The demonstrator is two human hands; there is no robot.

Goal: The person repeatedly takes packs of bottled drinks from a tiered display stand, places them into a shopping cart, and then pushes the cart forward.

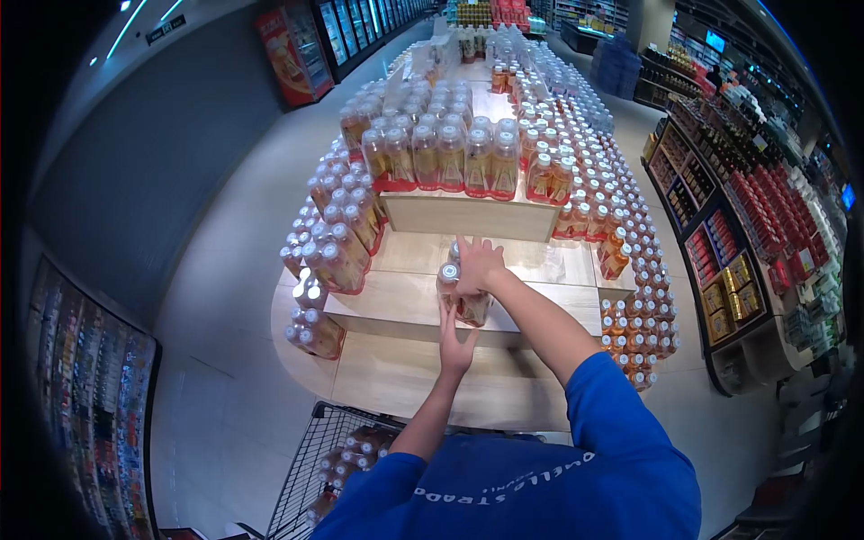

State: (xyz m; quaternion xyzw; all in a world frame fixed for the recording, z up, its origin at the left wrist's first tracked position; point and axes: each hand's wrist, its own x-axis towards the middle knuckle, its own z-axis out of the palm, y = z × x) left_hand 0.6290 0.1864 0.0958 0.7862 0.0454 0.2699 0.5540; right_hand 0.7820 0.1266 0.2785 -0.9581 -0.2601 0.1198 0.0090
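Observation:
A small pack of bottled drinks (472, 311) with white caps and red at its base stands at the front edge of the middle wooden step. My right hand (480, 264) reaches over its top and far right side, fingers spread across the bottles and covering several caps. Against the near left side rests my left hand (455, 346), its fingers pointing up along a bottle and its thumb apart. Both hands grip the pack between them. Part of the pack is hidden behind my hands and right forearm.
Wrapped bottle packs (441, 160) stand on the higher step (468, 216) ahead. More packs line the left side (335, 256) and right side (634, 319) of the display. A shopping cart (301, 463) with bottles is at my lower left. Shelves (720, 252) stand across the right aisle.

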